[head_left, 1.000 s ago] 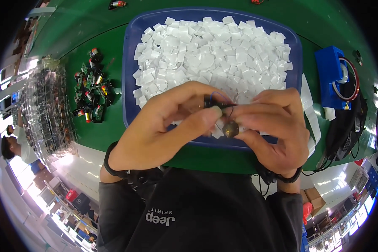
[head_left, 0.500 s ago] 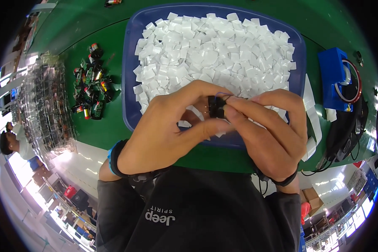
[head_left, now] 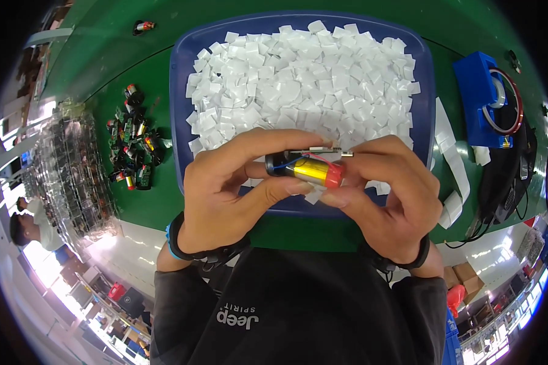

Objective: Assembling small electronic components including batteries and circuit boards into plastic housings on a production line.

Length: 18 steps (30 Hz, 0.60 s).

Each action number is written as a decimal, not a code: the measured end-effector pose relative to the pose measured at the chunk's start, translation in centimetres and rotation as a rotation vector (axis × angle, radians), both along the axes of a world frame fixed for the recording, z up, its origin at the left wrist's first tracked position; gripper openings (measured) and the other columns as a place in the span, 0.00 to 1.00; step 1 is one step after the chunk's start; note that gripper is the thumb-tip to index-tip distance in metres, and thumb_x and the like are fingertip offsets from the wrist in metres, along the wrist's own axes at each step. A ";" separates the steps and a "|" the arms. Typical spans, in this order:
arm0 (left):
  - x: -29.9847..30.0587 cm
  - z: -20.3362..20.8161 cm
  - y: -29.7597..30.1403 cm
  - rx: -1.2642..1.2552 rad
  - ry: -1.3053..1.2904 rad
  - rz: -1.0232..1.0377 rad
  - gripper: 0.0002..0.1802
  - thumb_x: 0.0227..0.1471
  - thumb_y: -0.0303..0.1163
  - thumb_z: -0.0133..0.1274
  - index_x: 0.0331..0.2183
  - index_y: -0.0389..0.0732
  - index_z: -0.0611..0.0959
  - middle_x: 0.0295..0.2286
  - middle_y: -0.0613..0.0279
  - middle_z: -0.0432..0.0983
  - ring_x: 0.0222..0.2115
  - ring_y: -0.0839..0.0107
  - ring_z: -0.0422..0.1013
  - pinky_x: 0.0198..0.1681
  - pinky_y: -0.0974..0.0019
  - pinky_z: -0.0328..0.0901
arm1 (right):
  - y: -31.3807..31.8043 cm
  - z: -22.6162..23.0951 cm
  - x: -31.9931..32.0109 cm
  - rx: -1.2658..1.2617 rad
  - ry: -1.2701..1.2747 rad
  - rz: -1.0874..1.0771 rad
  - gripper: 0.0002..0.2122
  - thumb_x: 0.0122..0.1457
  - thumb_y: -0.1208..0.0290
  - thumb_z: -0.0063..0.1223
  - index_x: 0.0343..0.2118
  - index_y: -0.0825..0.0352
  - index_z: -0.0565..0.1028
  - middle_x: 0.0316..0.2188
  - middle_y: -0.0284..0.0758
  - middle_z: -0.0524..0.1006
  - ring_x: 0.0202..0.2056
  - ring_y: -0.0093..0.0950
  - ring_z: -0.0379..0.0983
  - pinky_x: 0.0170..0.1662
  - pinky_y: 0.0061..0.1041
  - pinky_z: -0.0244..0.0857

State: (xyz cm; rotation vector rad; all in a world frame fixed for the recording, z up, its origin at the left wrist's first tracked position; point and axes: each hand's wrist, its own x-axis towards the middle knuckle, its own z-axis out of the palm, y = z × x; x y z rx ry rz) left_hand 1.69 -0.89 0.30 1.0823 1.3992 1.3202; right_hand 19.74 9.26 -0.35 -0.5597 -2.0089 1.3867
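Between my two hands is a battery assembly (head_left: 310, 170): a gold cylinder with a red end, a black end piece, thin blue and red wires and a narrow circuit board along its upper side. My left hand (head_left: 225, 188) grips the black end and gold side between thumb and fingers. At the red end and the board's metal tip, my right hand (head_left: 399, 188) pinches with thumb and forefinger. Both hands are held over the near part of a blue tub (head_left: 181, 121) heaped with square white pieces (head_left: 304, 79). A white scrap shows just beneath the battery.
Left of the tub lies a pile of similar battery assemblies (head_left: 131, 143); clear plastic trays (head_left: 70, 167) are stacked beyond it. One assembly (head_left: 144, 27) lies far left. On the right are a blue tape dispenser (head_left: 475, 91), a white strip (head_left: 453, 164) and a black bag (head_left: 505, 188).
The battery assembly has turned from showing its black end to lying lengthwise, gold side in view. My hands have moved slightly apart, and the view has shifted a little.
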 end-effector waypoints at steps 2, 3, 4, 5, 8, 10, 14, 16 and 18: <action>-0.1 0.0 0.1 0.039 0.121 -0.023 0.20 0.46 0.19 0.61 0.44 0.31 0.80 0.41 0.53 0.79 0.37 0.69 0.76 0.33 0.72 0.72 | -0.3 -0.5 -0.3 -0.037 0.037 -0.039 0.11 0.46 0.80 0.68 0.33 0.74 0.77 0.31 0.41 0.77 0.25 0.22 0.73 0.27 0.17 0.65; -0.2 0.1 0.2 0.081 0.243 -0.041 0.20 0.44 0.19 0.62 0.43 0.32 0.81 0.39 0.53 0.80 0.35 0.69 0.76 0.32 0.72 0.71 | -0.5 -0.8 -0.5 -0.070 0.075 -0.074 0.11 0.46 0.80 0.68 0.33 0.74 0.78 0.30 0.40 0.78 0.24 0.21 0.73 0.25 0.16 0.66; -0.2 0.1 0.3 0.125 0.363 -0.060 0.20 0.42 0.18 0.63 0.42 0.33 0.81 0.38 0.53 0.80 0.33 0.68 0.77 0.32 0.71 0.71 | -0.6 -1.0 -0.5 -0.104 0.113 -0.108 0.11 0.47 0.79 0.68 0.34 0.73 0.79 0.30 0.39 0.78 0.22 0.20 0.73 0.23 0.16 0.66; -0.2 -0.1 0.4 0.124 0.362 -0.064 0.20 0.42 0.18 0.63 0.42 0.33 0.81 0.38 0.53 0.80 0.33 0.68 0.77 0.32 0.71 0.71 | -0.6 -1.1 -0.5 -0.104 0.112 -0.112 0.11 0.47 0.79 0.68 0.34 0.73 0.79 0.30 0.39 0.78 0.22 0.20 0.73 0.23 0.16 0.66; 0.2 -0.4 0.5 0.298 0.554 0.013 0.21 0.39 0.18 0.63 0.41 0.34 0.82 0.35 0.55 0.81 0.29 0.65 0.75 0.29 0.70 0.68 | -0.7 -1.2 -0.5 -0.129 0.117 -0.087 0.10 0.49 0.81 0.66 0.35 0.75 0.79 0.30 0.39 0.78 0.24 0.20 0.74 0.25 0.15 0.67; 0.6 -0.1 0.7 0.307 0.609 0.026 0.21 0.39 0.17 0.63 0.41 0.34 0.82 0.35 0.55 0.81 0.29 0.65 0.75 0.29 0.70 0.68 | -0.7 -1.0 -0.3 -0.201 0.108 -0.072 0.10 0.51 0.81 0.63 0.36 0.76 0.78 0.32 0.41 0.77 0.25 0.21 0.74 0.27 0.16 0.67; 0.6 1.2 1.4 0.287 0.750 -0.003 0.18 0.42 0.19 0.63 0.40 0.33 0.81 0.35 0.55 0.81 0.30 0.66 0.75 0.31 0.70 0.69 | -0.6 -1.0 -0.2 -0.348 0.088 -0.073 0.08 0.55 0.81 0.59 0.38 0.76 0.78 0.34 0.42 0.77 0.26 0.23 0.75 0.29 0.17 0.67; 0.4 2.4 1.5 0.174 0.817 -0.094 0.17 0.48 0.25 0.62 0.41 0.31 0.79 0.36 0.52 0.81 0.33 0.69 0.75 0.35 0.69 0.70 | -0.5 -1.0 -0.3 -0.382 0.088 -0.106 0.08 0.53 0.80 0.62 0.37 0.73 0.80 0.31 0.38 0.77 0.25 0.19 0.74 0.27 0.16 0.67; -0.3 3.0 2.2 0.101 0.735 -0.093 0.15 0.48 0.25 0.61 0.40 0.32 0.80 0.36 0.54 0.81 0.32 0.70 0.75 0.33 0.70 0.69 | 0.1 -0.5 0.0 -0.419 0.060 -0.052 0.08 0.55 0.81 0.58 0.38 0.74 0.79 0.32 0.39 0.77 0.25 0.20 0.74 0.27 0.16 0.68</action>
